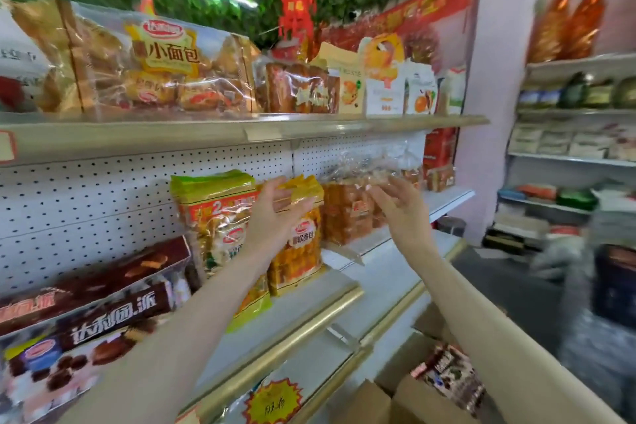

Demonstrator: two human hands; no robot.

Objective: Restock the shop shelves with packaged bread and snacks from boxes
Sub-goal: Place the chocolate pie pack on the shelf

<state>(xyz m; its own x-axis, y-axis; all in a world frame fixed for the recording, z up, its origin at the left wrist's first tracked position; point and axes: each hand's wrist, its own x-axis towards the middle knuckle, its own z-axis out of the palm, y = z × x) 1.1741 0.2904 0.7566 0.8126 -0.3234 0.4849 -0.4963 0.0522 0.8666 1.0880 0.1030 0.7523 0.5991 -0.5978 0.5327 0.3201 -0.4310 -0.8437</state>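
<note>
We have both hands up at the middle shelf [303,306], mid-placement by our read. Left hand [275,217] is on the orange bread bag [301,251], which stands upright near the shelf's front edge, touching the green bag [213,217] on its left. The fingers [296,205] curl across the top seam with the thumb raised, so we call it a hold, probably to keep the tall soft bag from tipping forward. Right hand [401,213] is at the clear bread bag [347,213], just right of the orange one. Its fingers are wide and relaxed, holding nothing; we cannot tell whether the tips touch the film or sit just off it. It looks like nudging the bag square into the row. The bags stand side by side, upright, likely so the labels read from the aisle. Bare shelf along the front edge suggests room for more. Cardboard box [413,403] sits open below, bottom right, with a dark snack packet [447,375] in or on it, so we judge stock is left to place. Top shelf [206,134] carries bread bags and pouches. Risk: thin film and squashy bread, so a light touch is needed.
</note>
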